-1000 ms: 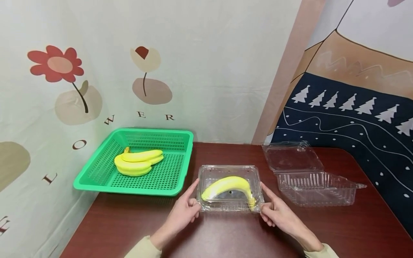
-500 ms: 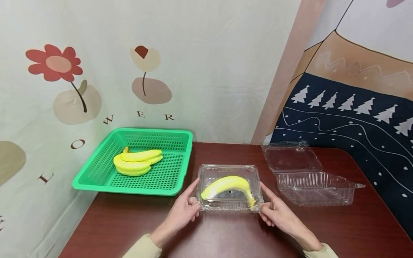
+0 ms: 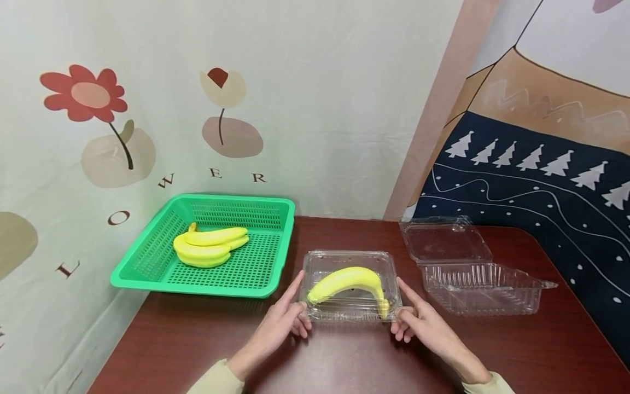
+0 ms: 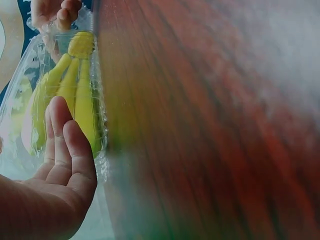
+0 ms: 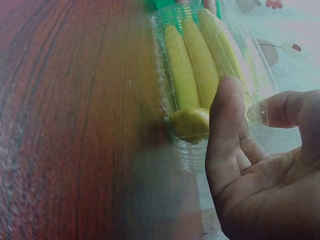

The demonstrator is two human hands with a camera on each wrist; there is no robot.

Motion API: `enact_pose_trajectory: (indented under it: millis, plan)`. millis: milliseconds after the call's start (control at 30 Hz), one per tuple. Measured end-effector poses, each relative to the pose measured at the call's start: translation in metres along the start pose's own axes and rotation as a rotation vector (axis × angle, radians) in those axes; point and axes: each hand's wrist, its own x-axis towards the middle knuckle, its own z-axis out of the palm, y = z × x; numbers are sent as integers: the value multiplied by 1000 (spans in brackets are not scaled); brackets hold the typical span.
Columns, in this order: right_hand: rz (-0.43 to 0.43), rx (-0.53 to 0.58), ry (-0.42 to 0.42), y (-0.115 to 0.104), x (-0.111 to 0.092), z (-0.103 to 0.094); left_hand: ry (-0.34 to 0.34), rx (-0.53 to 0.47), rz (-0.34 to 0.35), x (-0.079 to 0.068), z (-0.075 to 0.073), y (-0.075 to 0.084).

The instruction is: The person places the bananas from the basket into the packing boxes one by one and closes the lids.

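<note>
You have uncurled the lower fingers of your left hand [image 3: 278,323] and right hand [image 3: 427,326] since a moment ago. At far left, a green basket [image 3: 197,289] holds a bunch of bananas [image 3: 206,249]. Rightward on the worktop [image 3: 344,361], your left hand pinches one front corner of the shut clear box [image 3: 316,265], curved bananas [image 3: 350,277] inside; your right hand pinches the other, beside a second box [image 3: 484,290] standing open.
</note>
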Motion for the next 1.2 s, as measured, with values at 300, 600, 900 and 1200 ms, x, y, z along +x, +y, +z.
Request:
enact_pose_trajectory:
  millis: [300,600,900,1200]
  plan:
    - [-13,11,-23,2,0,0,81,-166,-88,-2,4,2]
    - [-20,19,-33,4,1,0,54,-263,-127,-2,8,2]
    - [-1,19,-28,3,1,0,58,-311,-147,-2,10,0]
    - [-1,29,-38,1,0,0,43,-322,-173,-2,12,3]
